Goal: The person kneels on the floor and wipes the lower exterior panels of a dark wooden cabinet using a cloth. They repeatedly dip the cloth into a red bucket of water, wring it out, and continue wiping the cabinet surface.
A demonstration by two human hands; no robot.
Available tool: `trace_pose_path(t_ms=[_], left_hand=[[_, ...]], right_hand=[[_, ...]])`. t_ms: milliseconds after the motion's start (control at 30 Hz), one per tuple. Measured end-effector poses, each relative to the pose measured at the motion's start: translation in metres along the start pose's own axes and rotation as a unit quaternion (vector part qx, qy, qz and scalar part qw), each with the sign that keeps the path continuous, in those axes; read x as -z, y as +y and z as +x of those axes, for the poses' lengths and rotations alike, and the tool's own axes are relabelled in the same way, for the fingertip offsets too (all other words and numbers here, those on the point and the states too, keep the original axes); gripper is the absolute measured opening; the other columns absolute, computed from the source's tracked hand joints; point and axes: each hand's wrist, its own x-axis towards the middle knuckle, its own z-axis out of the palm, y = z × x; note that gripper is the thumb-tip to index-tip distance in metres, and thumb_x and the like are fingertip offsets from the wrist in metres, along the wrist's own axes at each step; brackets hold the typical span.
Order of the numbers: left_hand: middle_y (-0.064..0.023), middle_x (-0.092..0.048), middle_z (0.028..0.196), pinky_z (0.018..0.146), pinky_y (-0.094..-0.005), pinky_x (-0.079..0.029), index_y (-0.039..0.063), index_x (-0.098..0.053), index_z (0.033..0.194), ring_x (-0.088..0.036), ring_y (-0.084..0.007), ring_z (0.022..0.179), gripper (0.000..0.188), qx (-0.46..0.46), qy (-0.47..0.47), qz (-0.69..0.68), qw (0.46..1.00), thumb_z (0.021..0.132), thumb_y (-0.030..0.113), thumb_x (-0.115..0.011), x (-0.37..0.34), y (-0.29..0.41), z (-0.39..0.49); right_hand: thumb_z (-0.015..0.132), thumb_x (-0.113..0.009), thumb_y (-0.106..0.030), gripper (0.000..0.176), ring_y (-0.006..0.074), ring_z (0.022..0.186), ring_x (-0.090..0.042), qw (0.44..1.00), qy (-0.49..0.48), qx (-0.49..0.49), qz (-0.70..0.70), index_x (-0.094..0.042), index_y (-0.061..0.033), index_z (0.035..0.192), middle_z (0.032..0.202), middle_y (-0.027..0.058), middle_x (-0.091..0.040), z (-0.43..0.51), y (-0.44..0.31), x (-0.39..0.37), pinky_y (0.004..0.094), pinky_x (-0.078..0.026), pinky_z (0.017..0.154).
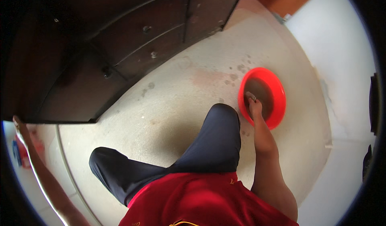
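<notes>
A red plastic tub holding murky dark water stands on the floor beside my knee. Over the water, inside its rim, my right hand grips a small wet cloth. Far out to the other side, my left hand reaches to the lower corner of a dark wooden cabinet with drawers and small knobs; whether its fingers hold the edge cannot be made out.
Wet spots mark the pale floor between cabinet and tub. A white wall runs along the right. Reddish and blue items lie beyond my left forearm, near a thin pale strip across the floor.
</notes>
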Motion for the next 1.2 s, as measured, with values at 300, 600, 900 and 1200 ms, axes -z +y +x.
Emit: trace_pose_path(t_ms=[300,600,900,1200], left_hand=[[-0.0124,-0.064,0.102,0.081,-0.0438,-0.051,0.005,-0.046,0.142,-0.064,-0.026,0.091,0.082,0.284,-0.126,-0.057,0.949,0.09,0.068,-0.055,0.075,0.139,-0.043],[-0.0184,-0.061,0.13,0.092,-0.0407,-0.05,0.005,-0.046,0.146,-0.061,-0.0284,0.113,0.08,0.176,-0.074,0.098,0.977,0.091,0.062,-0.058,0.293,0.063,-0.04],[-0.0095,-0.057,0.124,0.076,-0.0397,-0.047,0.01,-0.044,0.145,-0.06,-0.0256,0.106,0.084,0.404,-0.062,-0.001,0.913,0.086,0.067,-0.062,0.294,-0.012,-0.137],[0.0003,-0.065,0.085,0.058,-0.0279,-0.043,0.006,-0.069,0.111,-0.059,-0.0118,0.07,0.035,0.218,-0.322,-0.106,0.915,0.098,0.038,-0.061,0.035,0.182,-0.152]], right_hand=[[0.073,-0.079,-0.03,0.069,0.0438,0.122,-0.05,0.987,-0.106,0.086,-0.088,-0.055,-0.003,0.132,0.132,0.0265,-0.051,0.0,-0.016,-0.053,0.0463,-0.045,0.101],[0.069,-0.074,-0.023,0.069,0.0458,0.124,-0.048,0.986,-0.068,0.112,-0.104,-0.054,0.0017,0.131,0.12,0.0287,-0.057,-0.014,-0.022,-0.055,0.0492,-0.041,0.104],[0.074,-0.067,-0.019,0.062,0.0484,0.12,-0.05,0.987,-0.095,0.109,-0.075,-0.05,0.0007,0.13,0.12,0.0307,-0.052,-0.025,-0.039,-0.041,0.0507,-0.043,0.101],[0.078,-0.067,-0.019,0.06,0.05,0.114,-0.051,0.97,-0.091,0.181,-0.138,-0.046,-0.0019,0.131,0.13,0.0285,-0.044,-0.023,-0.029,-0.042,0.0529,-0.045,0.098]])
